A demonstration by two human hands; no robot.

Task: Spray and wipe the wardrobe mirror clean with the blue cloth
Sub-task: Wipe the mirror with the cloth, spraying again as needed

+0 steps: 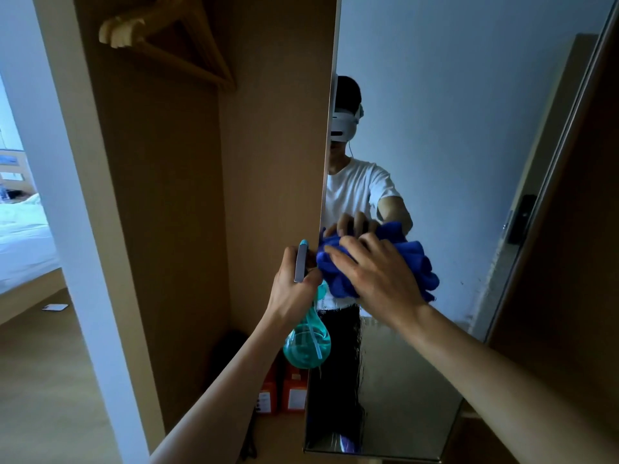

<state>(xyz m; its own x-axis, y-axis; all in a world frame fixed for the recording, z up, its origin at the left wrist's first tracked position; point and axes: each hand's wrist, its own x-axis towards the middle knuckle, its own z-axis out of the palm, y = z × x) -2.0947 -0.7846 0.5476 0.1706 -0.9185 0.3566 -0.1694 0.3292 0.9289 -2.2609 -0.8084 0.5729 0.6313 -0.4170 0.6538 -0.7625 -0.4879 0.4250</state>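
The tall wardrobe mirror (452,145) fills the right half of the head view and reflects a person in a white shirt. My right hand (375,276) presses a bunched blue cloth (420,272) flat against the glass near the mirror's left edge. My left hand (294,286) grips a teal spray bottle (306,343) by its neck just left of the cloth, beside the mirror's edge. The bottle's grey trigger head sticks up above my fingers. Wet streaks run down the glass below the cloth.
An open wooden wardrobe compartment (187,195) lies left of the mirror, with wooden hangers (160,31) at the top and orange boxes (284,390) on its floor. A white wall post (67,195) and a bed (20,242) are further left. A dark door (569,246) stands at right.
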